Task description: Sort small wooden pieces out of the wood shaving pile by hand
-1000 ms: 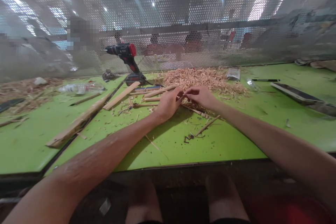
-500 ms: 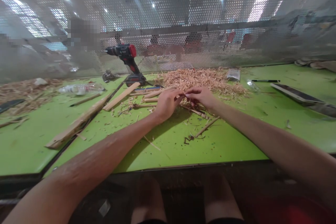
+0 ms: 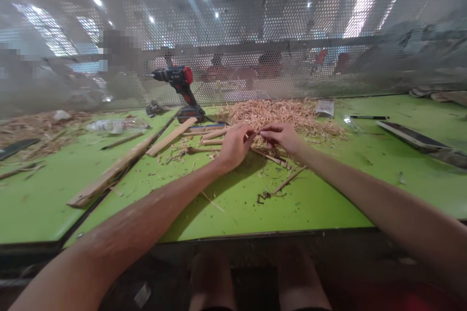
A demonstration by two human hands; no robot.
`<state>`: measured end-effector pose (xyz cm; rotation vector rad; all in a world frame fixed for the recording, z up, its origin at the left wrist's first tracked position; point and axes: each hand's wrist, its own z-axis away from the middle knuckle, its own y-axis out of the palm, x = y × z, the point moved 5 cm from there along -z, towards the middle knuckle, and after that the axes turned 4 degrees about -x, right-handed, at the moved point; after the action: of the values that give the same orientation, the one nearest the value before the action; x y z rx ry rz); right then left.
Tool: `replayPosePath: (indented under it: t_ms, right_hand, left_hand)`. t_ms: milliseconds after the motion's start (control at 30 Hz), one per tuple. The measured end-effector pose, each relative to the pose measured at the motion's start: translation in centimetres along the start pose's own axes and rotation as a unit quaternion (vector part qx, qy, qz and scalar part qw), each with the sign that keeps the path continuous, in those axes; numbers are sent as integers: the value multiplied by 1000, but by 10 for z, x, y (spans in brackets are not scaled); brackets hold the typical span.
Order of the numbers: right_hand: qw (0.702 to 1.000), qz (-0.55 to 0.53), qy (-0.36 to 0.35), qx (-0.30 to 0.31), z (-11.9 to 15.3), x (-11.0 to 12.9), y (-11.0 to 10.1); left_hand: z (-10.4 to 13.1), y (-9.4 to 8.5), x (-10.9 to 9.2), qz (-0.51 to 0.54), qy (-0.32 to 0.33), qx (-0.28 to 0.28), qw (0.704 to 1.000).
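Observation:
My left hand (image 3: 235,146) and my right hand (image 3: 282,138) meet fingertip to fingertip above the green table (image 3: 233,214), just in front of a heap of wood shavings (image 3: 277,112). Both are pinched closed. Whatever lies between the fingertips is too small to make out. Below the right hand rests a thin stick (image 3: 290,180), with a small dark twisted bit (image 3: 263,197) by its lower end. Several narrow wood strips (image 3: 211,134) lie beyond my left hand.
A cordless drill (image 3: 180,87) stands upright at the back, near a flat wooden slat (image 3: 171,137). Leftward lie a long wooden stick (image 3: 109,175) and a clear plastic bottle (image 3: 116,125). To the right are a pen (image 3: 368,117) and a phone-like slab (image 3: 412,136). A perforated screen (image 3: 241,58) closes the back.
The view has tilted and shifted slightly, so the scene sits a little lower. My hands stay pinched together over the same spot, the fingertips a touch nearer to or further from each other at most.

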<state>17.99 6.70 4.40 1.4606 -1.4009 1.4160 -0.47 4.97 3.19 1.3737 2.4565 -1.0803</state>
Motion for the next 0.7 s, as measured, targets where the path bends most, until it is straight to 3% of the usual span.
replayPosePath:
  t_ms: [167, 267, 500, 700]
  right_hand:
    - [999, 46, -13, 18, 1, 2, 2]
    - [999, 22, -10, 25, 1, 4, 4]
    - [991, -85, 87, 56, 4, 0, 8]
    - [981, -129, 116, 88, 5, 1, 6]
  left_hand:
    - [1, 3, 1, -6, -5, 23, 1000]
    - [2, 4, 1, 7, -10, 39, 999]
    - [2, 2, -9, -4, 35, 46, 998]
    - [3, -1, -13, -3, 66, 35, 997]
